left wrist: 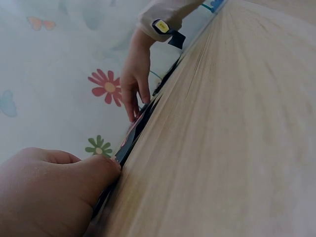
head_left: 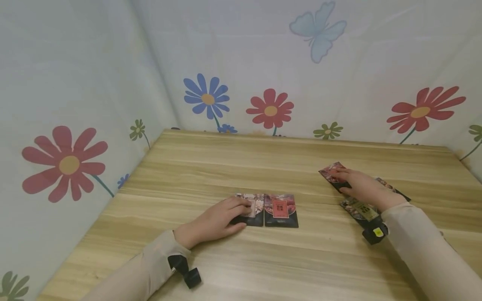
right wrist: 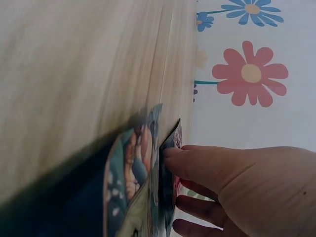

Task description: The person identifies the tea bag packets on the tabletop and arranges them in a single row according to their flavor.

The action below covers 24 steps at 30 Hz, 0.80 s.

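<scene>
Two dark printed packets lie side by side mid-table in the head view. My left hand [head_left: 222, 217] rests on the left packet [head_left: 257, 213], covering part of its pale label. In the left wrist view its thumb [left wrist: 101, 170] touches the edge of a packet. Just right of it lies the red-labelled packet [head_left: 280, 211]. Farther right, my right hand [head_left: 363, 188] grips another red-printed packet [head_left: 331, 172], thumb at the near edge and fingers over the far side. Under that wrist is a packet with a yellow-green label [head_left: 363, 211].
A further dark packet [head_left: 393, 188] shows partly behind the right wrist. All lie on a wood-grain table [head_left: 233, 163]. A flower-printed curtain [head_left: 241, 50] borders its back and sides. Each wrist wears a strap with a small black block.
</scene>
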Each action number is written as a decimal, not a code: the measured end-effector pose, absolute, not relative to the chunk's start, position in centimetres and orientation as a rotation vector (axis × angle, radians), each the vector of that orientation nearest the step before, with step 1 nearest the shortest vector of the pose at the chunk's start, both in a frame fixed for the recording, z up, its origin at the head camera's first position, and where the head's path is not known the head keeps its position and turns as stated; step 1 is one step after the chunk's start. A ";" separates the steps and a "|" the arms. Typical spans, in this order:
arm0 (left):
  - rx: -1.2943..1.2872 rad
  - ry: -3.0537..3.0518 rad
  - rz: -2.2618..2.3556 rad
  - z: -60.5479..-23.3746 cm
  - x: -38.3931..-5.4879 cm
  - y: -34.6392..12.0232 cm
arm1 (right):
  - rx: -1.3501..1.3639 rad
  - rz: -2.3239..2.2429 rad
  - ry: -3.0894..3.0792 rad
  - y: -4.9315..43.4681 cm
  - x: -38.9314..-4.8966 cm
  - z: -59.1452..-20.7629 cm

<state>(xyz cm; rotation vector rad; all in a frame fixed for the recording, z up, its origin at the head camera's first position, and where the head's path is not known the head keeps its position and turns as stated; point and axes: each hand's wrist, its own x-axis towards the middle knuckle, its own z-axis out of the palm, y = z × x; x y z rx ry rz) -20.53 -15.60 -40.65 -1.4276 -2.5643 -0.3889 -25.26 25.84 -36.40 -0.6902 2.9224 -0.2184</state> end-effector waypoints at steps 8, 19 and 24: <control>-1.432 -2.563 -0.383 -40.4 -20.5 -15.5 | -0.713 -0.236 2.925 25.3 -25.3 -36.1; -1.425 -2.574 -0.374 -40.2 -20.3 -15.4 | -0.751 -0.189 2.981 23.8 -25.1 -36.2; -1.409 -2.595 -0.376 -40.2 -20.3 -15.4 | -0.724 -0.170 2.971 23.1 -24.9 -35.9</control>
